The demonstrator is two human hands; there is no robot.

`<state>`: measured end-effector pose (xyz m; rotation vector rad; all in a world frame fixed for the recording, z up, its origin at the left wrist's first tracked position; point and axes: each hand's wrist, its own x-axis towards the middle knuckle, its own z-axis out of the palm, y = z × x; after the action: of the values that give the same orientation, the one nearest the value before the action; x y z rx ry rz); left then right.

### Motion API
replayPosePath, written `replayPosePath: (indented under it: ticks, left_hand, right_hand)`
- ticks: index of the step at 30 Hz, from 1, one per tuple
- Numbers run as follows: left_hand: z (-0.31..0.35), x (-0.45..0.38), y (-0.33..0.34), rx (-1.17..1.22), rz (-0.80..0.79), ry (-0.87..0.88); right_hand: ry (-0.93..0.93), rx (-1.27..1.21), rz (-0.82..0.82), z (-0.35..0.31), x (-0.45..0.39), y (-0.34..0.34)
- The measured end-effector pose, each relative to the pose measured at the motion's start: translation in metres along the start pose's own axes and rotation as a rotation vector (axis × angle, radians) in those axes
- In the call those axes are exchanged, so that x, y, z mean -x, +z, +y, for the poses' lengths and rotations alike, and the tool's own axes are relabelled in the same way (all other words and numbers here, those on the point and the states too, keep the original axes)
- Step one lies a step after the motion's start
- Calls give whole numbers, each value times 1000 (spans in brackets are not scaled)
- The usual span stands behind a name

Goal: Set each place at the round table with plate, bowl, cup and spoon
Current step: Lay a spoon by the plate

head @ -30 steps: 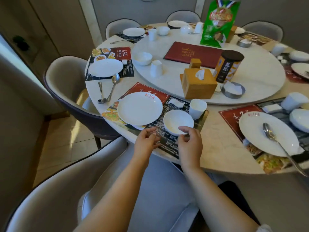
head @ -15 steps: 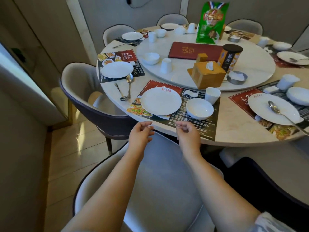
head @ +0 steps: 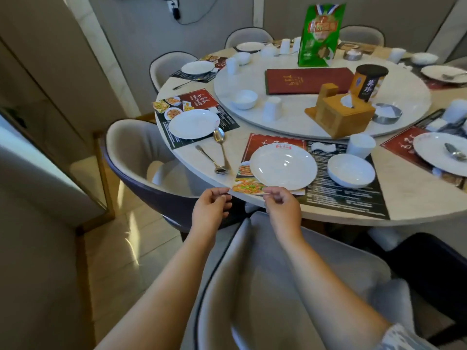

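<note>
Both hands at the near edge of the round worktop

The left hand and right hand hover with fingers loosely curled, each grip holding nothing, just beside the placemat. On the mat sit a plate, bowl and cup; two spoons lie left of it on the bare worktop

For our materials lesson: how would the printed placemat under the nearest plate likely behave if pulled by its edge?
The placemat looks thin and flat, so probably floppy. The plate and bowl rest on it, so pulling would likely drag them along.
</note>
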<state>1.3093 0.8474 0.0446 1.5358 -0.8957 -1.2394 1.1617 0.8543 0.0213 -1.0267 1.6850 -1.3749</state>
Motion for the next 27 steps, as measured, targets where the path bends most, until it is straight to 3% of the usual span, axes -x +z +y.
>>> replayPosePath:
  ticks: [8, 14, 18, 22, 27]
  left_hand:
    - [26, -68, -63, -272, -87, 135]
    - [23, -115, -76, -374, -101, 228]
    - [23, -161, -72, -566, -147, 357]
    - [21, -224, -63, -922, -313, 683]
    - [25, -282, -51, -1133, -551, 840]
  right_hand:
    - [51, 12, 38, -17, 5, 67]
    - [16, 66, 37, -15, -19, 97]
    - [46, 106, 88, -16, -41, 120]
    - [78, 127, 186, -17, -61, 142]
    - [139, 121, 355, -14, -69, 161]
